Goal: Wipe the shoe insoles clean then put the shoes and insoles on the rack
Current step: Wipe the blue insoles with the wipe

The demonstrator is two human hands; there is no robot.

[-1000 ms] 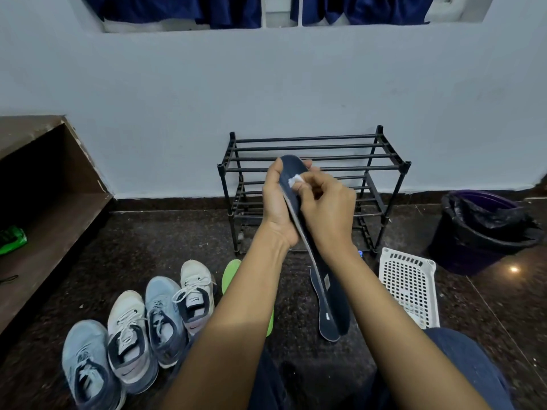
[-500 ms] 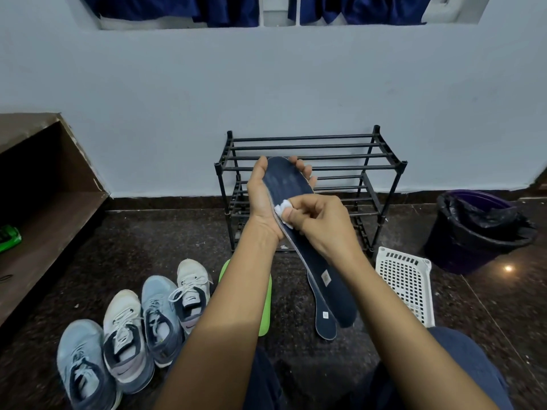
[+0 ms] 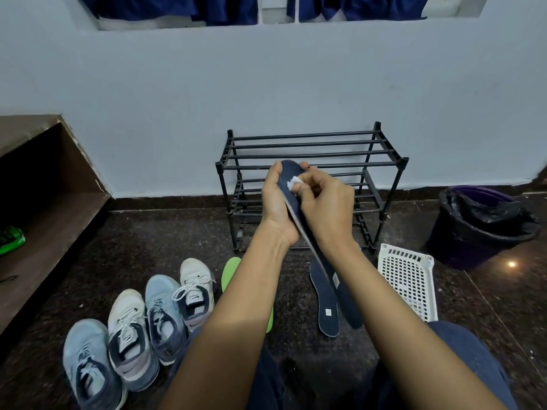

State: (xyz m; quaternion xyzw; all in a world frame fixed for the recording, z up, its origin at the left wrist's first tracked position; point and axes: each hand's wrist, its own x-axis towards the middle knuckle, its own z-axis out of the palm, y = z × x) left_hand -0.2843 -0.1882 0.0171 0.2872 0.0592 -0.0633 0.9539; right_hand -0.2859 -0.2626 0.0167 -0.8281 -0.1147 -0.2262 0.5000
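Note:
My left hand (image 3: pixel 276 207) grips a dark blue insole (image 3: pixel 343 291) by its toe end, tilted edge-on in front of the black metal rack (image 3: pixel 313 149). My right hand (image 3: pixel 325 210) pinches a small white wipe (image 3: pixel 294 182) against the insole near the toe. A second dark insole (image 3: pixel 325 303) lies on the floor below, and a green insole (image 3: pixel 231 269) lies partly hidden by my left forearm. Several sneakers, among them a white one (image 3: pixel 196 287) and a blue one (image 3: pixel 85 362), stand in a row at the lower left.
A white perforated basket (image 3: pixel 410 276) lies on the floor to the right of the rack. A bin lined with a black bag (image 3: pixel 479 223) stands at the far right. A brown wooden shelf unit (image 3: pixel 50 202) runs along the left, with a green object (image 3: pixel 10 239) on it.
My right hand has slid the wipe back up the insole toward the toe, after moving down it half a second ago. The insole has turned more edge-on.

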